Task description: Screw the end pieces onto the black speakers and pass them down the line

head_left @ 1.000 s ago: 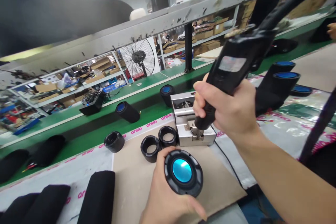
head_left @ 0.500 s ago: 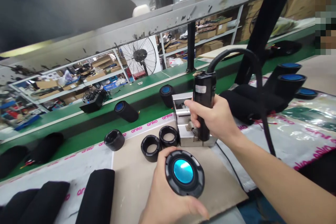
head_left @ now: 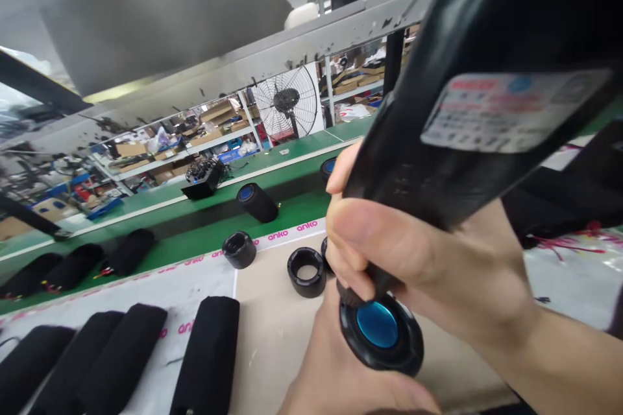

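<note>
My left hand point(head_left: 335, 369) is wrapped around a black cylindrical speaker point(head_left: 382, 334) with a round blue centre on its upturned end. My right hand point(head_left: 418, 266) grips a black electric screwdriver point(head_left: 467, 117) with a white label, held close to the camera. Its lower end sits at the rim of the speaker's end cap, just left of the blue centre. The tip itself is hidden behind my fingers.
Black plastic rings point(head_left: 305, 270) lie on the beige mat point(head_left: 272, 331). Black fabric sleeves point(head_left: 207, 356) lie in a row at lower left. More speakers point(head_left: 257, 202) rest on the green conveyor point(head_left: 195, 233). A fan point(head_left: 287, 104) and shelves stand behind.
My right hand brought the screwdriver from the metal fixture at the back down onto the speaker end held in my left hand. The view shifted closer and leftward.
</note>
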A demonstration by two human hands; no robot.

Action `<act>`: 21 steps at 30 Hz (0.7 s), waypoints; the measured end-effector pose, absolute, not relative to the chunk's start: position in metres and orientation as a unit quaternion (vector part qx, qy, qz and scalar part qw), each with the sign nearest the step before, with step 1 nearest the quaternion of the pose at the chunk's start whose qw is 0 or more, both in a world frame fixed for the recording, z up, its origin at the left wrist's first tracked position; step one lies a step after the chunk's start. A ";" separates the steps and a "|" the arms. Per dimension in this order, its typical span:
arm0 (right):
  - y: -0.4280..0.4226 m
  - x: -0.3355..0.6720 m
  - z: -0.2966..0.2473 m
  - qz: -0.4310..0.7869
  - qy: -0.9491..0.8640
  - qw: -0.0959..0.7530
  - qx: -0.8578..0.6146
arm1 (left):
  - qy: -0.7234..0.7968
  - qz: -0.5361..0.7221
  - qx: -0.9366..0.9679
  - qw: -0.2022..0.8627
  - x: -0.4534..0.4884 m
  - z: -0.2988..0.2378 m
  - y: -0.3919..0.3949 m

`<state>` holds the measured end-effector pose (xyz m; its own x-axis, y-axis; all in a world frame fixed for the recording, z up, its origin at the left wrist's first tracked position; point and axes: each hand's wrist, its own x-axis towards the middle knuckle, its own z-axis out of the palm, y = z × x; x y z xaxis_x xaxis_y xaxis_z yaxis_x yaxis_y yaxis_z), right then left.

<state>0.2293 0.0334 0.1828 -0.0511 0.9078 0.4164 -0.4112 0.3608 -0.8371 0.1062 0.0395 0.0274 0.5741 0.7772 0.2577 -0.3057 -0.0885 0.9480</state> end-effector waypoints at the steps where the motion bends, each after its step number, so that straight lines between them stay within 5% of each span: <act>1: 0.035 0.228 0.181 0.517 -0.515 0.640 -0.241 | 0.194 0.415 0.615 0.642 0.107 0.028 0.040; 21: 0.035 0.220 0.177 0.568 -0.524 0.569 -0.282 | 0.229 0.411 0.647 0.600 0.107 0.026 0.041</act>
<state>0.2202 0.0352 0.1770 -0.1945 0.9415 0.2754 -0.3508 0.1954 -0.9158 0.1067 0.0411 0.0260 0.5584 0.7888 0.2569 -0.1968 -0.1749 0.9647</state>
